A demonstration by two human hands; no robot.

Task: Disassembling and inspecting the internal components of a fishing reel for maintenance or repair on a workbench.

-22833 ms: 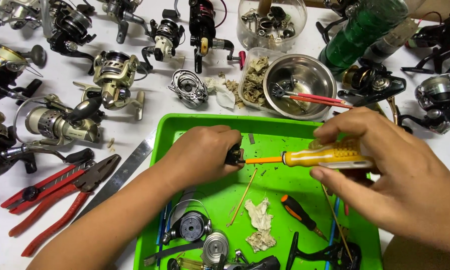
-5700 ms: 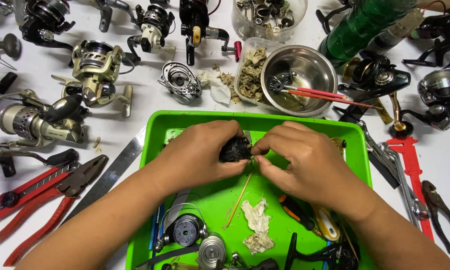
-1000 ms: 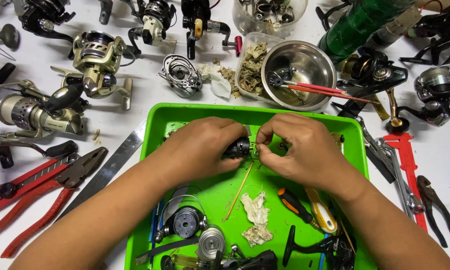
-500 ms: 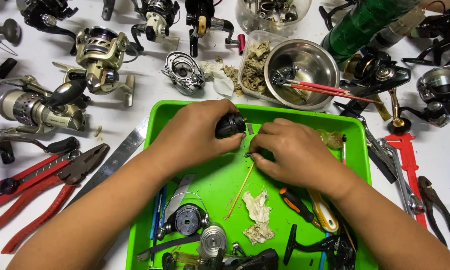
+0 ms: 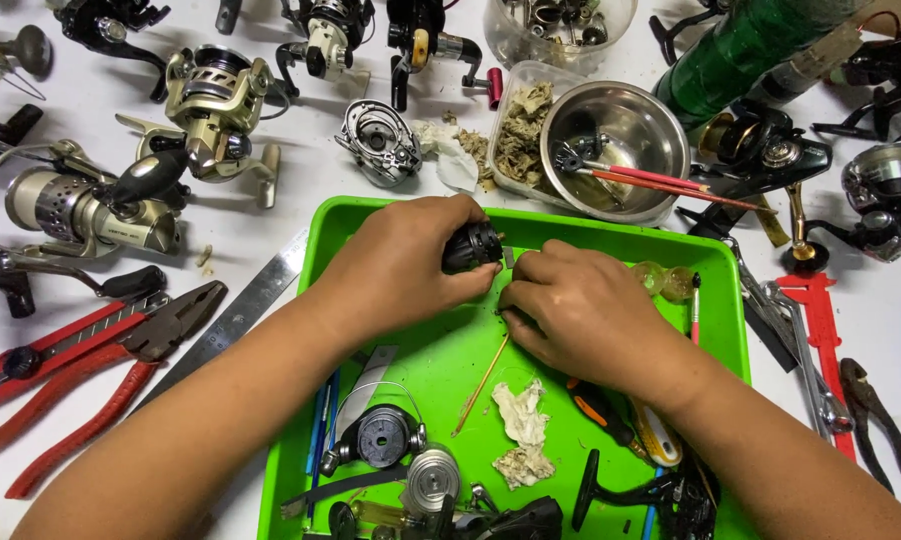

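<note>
Black reel part [image 5: 470,245] (left-held) between hands [image 5: 400,265]

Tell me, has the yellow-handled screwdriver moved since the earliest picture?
Yes. The yellow-handled screwdriver has left the right hand and now lies lower on the green tray, beside that wrist.

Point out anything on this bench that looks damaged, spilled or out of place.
One reel body lies opened up on the table above the green tray, its inside bare. Dirty wads of tissue lie in the tray, and more fill the clear tub beside the steel bowl. The left hand holds a black reel part.
</note>
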